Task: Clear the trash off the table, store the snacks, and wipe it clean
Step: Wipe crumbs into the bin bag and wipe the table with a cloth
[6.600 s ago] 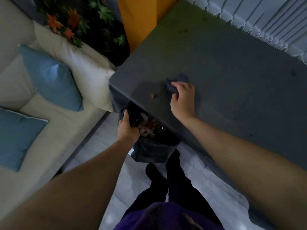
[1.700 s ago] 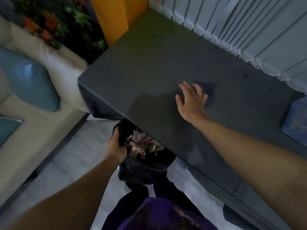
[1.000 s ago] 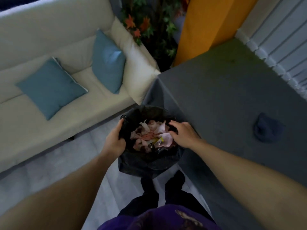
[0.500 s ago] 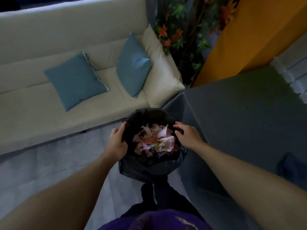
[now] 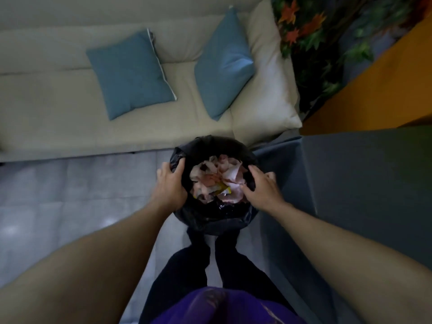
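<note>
Right hand [image 5: 261,190] moved off bench [image 5: 364,183]; trash bin [image 5: 215,218] being gripped by it and left hand [image 5: 169,185]. Trash clearing being finished; set-down judged next.

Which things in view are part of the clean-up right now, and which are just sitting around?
Job: black-lined bin, gripped at its rim by left hand and right hand; trash inside it; grey table.
Just there: cream sofa; blue cushion mid-sofa; second blue cushion; white cushion; leafy plant.
</note>
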### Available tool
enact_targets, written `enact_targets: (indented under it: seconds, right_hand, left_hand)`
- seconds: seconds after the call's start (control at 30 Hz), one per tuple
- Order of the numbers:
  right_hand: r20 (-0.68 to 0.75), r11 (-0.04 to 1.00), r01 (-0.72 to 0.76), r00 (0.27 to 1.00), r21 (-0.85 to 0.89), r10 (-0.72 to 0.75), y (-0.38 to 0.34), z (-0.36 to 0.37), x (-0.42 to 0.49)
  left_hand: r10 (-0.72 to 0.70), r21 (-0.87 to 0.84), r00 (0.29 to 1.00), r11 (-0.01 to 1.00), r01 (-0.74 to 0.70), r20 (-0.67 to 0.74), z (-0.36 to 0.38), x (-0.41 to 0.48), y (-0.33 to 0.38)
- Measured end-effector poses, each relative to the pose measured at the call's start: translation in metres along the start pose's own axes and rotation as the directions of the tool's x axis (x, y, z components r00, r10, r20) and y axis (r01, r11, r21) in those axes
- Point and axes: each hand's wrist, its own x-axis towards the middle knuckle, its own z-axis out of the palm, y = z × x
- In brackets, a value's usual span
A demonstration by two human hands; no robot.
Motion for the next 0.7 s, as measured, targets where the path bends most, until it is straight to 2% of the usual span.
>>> enact_targets:
  seconds: [0.37, 0.7]
  right_hand:
    - [0.077, 0.995, -0.076, 0.994, -0.060, 0.080, 0.010, 0.078, 0.108]
    - [0.149, 0.983, -0.146, 0.976, -0.111, 0.161, 0.067, 0.195, 0.209]
  left_hand:
    - [-0.204, -0.122, 0.958, 0.965, 0.232, 0.204, 0.078, 0.104, -0.047]
    - [-0.258, -0.185, 0.919, 0.929, 0.321, 0.298, 0.194, 0.204, -0.101]
